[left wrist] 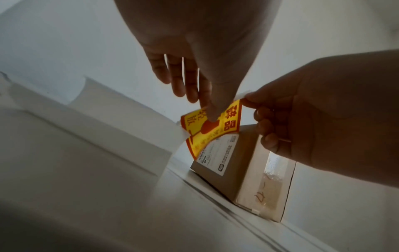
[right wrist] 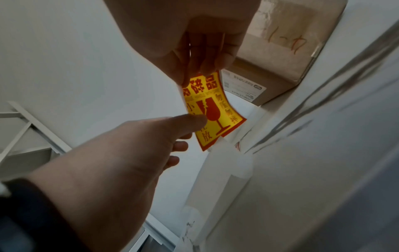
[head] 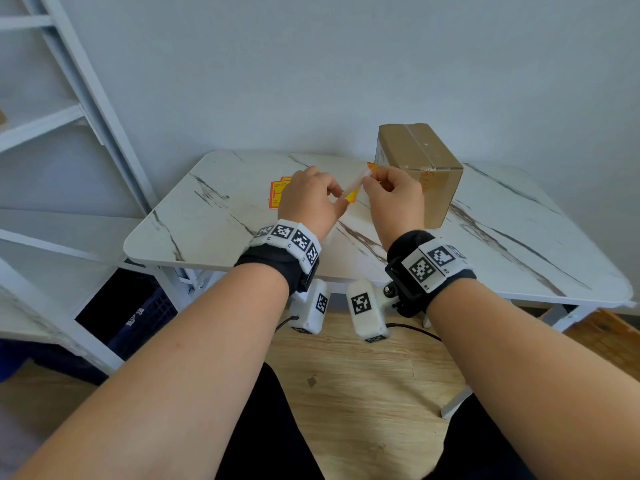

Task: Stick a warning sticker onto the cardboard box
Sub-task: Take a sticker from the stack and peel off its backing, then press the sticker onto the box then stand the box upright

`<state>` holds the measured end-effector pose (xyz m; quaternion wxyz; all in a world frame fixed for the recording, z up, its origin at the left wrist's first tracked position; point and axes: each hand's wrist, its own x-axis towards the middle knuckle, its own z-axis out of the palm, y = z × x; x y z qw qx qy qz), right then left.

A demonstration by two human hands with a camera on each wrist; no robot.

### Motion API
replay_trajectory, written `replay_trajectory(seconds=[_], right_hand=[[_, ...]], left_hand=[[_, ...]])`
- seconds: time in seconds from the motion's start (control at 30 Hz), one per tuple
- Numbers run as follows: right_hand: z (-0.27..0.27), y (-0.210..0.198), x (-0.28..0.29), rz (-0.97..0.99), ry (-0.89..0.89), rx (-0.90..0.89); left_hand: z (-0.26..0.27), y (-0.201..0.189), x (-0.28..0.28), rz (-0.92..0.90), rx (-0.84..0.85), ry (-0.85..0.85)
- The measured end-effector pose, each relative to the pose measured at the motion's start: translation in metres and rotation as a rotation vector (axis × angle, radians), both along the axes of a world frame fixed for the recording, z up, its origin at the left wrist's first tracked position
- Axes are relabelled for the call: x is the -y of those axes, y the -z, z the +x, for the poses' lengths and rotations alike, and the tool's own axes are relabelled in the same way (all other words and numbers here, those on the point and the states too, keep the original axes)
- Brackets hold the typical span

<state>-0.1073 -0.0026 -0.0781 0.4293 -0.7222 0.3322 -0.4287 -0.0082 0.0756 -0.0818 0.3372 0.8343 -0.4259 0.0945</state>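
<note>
Above the tabletop (head: 214, 216), both hands hold one yellow-and-red warning sticker (left wrist: 212, 129) in the air, just in front of the cardboard box (head: 420, 168), which stands at the back of the tabletop near the wall. The left hand (head: 308, 199) pinches the sticker's lower part between thumb and fingers, and the right hand (head: 394, 199) pinches its upper corner, so each grip is closed on the sticker. From the wrist views the sticker curves between the two grips, and a strip of white paper shows along its edges; this looks like the backing coming away, though whether it is fully off cannot be told. A few more stickers (head: 278, 195) lie flat on the tabletop just behind the left hand. The box carries a white shipping label (left wrist: 220, 156) on one side and clear tape over its seams, but no warning sticker is on it yet. By my judgement the task is in its early half: a sticker is picked up and being peeled, while carrying it to a bare face of the box and pressing it flat are left.
</note>
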Motion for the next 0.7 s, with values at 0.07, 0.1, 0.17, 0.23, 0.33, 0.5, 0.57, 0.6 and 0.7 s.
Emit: replay_trajectory(seconds=[0.07,0.1,0.17,0.23,0.33,0.5,0.57,0.6,0.7], right_hand=[[0.000,-0.002,0.000,0.005,-0.009,0.012],[0.000,-0.003,-0.001,0.010,-0.018,0.018],[-0.002,-0.006,-0.004,0.009,-0.054,0.017],[-0.004,-0.011,-0.007,-0.025,-0.085,0.008],[-0.005,-0.018,-0.003,-0.075,-0.058,0.013],[-0.008,-0.028,0.015,-0.084,0.027,0.060],[-0.010,-0.033,0.020,-0.079,0.051,0.078],[-0.011,-0.036,0.023,-0.072,0.065,0.082],[-0.016,-0.044,0.033,-0.062,0.112,0.083]], left_hand=[[0.000,-0.003,0.001,-0.032,-0.035,0.000],[0.001,-0.004,0.001,-0.046,-0.050,-0.005],[0.004,-0.007,0.002,-0.066,-0.059,-0.036],[0.009,-0.011,0.001,-0.093,-0.066,-0.088],[0.016,-0.021,-0.003,-0.166,-0.125,-0.157],[0.007,-0.050,0.003,-0.279,-0.269,-0.080],[0.000,-0.061,0.009,-0.311,-0.351,-0.045],[-0.003,-0.065,0.012,-0.323,-0.394,-0.035],[-0.009,-0.072,0.022,-0.335,-0.477,0.017]])
